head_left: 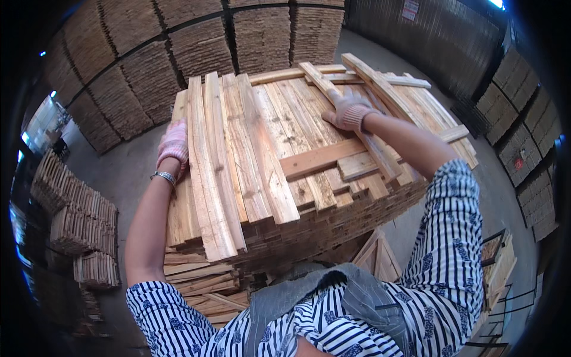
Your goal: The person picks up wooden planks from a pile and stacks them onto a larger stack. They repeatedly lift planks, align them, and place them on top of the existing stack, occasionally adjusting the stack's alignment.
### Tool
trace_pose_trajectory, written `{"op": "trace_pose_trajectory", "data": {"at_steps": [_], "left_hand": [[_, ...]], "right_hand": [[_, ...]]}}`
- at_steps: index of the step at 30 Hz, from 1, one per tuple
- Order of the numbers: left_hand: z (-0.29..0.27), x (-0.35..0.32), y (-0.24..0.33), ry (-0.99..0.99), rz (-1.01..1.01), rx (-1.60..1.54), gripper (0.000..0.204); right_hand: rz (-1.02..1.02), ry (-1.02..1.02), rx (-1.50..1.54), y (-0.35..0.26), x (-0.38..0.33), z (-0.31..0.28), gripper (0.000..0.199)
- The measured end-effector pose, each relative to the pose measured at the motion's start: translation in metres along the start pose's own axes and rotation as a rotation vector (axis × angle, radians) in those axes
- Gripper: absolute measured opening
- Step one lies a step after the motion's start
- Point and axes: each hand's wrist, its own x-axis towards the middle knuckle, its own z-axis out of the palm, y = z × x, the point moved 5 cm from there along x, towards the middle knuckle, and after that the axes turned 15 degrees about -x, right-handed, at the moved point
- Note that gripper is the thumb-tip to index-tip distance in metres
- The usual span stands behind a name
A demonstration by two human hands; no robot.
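Observation:
In front of me is a tall stack of sawn wooden boards (297,119), its top layer uneven. My right hand (351,110), in a pale knitted glove with a pink cuff, is closed around a narrow wooden board (380,156) slanting across the top. My left hand (173,143), in a pink glove, presses against the outer left edge of the stack. Its fingers are partly hidden by the boards. Close to it, several long boards (208,172) lie side by side. A reddish crosspiece (318,159) lies crosswise between my hands.
High stacks of timber (202,47) line the back, and more stacks (511,131) stand at the right. Bundles of short boards (86,229) sit on the left. Loose wood pieces (205,285) lie low near my body. Grey floor (140,154) shows around the stack.

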Motion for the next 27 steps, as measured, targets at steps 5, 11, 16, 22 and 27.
{"op": "trace_pose_trajectory", "data": {"at_steps": [5, 11, 16, 22, 27], "left_hand": [[0.007, 0.003, 0.012, 0.009, 0.089, 0.122, 0.042], [0.017, 0.027, -0.029, 0.033, 0.076, -0.232, 0.041], [0.025, 0.043, -0.053, -0.014, -0.003, -0.374, 0.046], [0.019, 0.019, -0.036, 0.020, -0.013, 0.157, 0.050], [0.013, 0.009, -0.009, -0.016, -0.039, 0.111, 0.051]], "right_hand": [[-0.135, 0.187, 0.170, 0.005, 0.040, 0.011, 0.048], [-0.709, 0.329, -0.327, -0.110, 0.010, -0.018, 0.036], [-0.675, 0.115, 0.263, -0.136, -0.024, -0.036, 0.064], [0.035, 0.419, 0.053, 0.099, 0.004, -0.029, 0.084], [0.247, 0.011, 0.096, 0.175, 0.013, 0.030, 0.088]]}}
